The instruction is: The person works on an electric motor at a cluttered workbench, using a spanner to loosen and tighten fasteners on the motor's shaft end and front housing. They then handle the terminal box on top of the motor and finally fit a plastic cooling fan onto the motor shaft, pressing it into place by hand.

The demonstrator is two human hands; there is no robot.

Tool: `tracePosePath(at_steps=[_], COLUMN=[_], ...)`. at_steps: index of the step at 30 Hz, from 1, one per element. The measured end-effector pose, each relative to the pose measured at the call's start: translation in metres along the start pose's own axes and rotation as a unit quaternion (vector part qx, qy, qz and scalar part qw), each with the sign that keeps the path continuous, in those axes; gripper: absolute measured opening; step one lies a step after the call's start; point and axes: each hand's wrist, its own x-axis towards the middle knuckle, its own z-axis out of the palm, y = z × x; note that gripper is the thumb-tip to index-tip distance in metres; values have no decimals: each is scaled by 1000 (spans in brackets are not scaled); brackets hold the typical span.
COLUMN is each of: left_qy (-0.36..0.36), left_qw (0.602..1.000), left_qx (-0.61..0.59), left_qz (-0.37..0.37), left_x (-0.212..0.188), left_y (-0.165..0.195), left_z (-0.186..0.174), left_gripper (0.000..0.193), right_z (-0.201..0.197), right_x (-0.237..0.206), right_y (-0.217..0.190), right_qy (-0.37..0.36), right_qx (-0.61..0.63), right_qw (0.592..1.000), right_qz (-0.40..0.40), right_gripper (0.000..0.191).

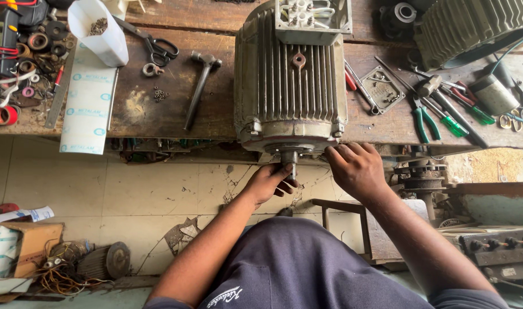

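A large grey finned electric motor point(290, 80) lies on a worn wooden workbench point(158, 109), its shaft end hanging over the front edge toward me. My left hand point(270, 182) reaches up from below and its fingers close around the short steel shaft point(290, 160). My right hand point(356, 167) rests with curled fingers against the motor's end cover at the lower right, next to the shaft. An open terminal box point(311, 20) sits on the motor's far top side.
A hammer point(199, 86), scissors point(158, 48) and a white container point(101, 31) lie left of the motor; green-handled pliers point(424, 120), screwdrivers and a second motor housing point(473, 28) lie to the right. A cardboard box point(35, 246), wire scraps and a stool point(347, 223) stand on the tiled floor.
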Motion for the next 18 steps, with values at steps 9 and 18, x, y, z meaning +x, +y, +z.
tracePosePath(at_steps=[9,18], left_qy=[-82,-100], left_qw=[990,964], left_qx=[-109,-242], left_qz=[-35,-40], left_x=[-9,-1], left_y=[13,9], left_z=[-3,5], left_gripper=[55,43], right_z=[5,25], right_x=[11,1], right_y=[0,-13], right_qy=[-89,44], right_qx=[-1,88], right_qw=[995,990], right_qz=[42,102], right_gripper=[11,13])
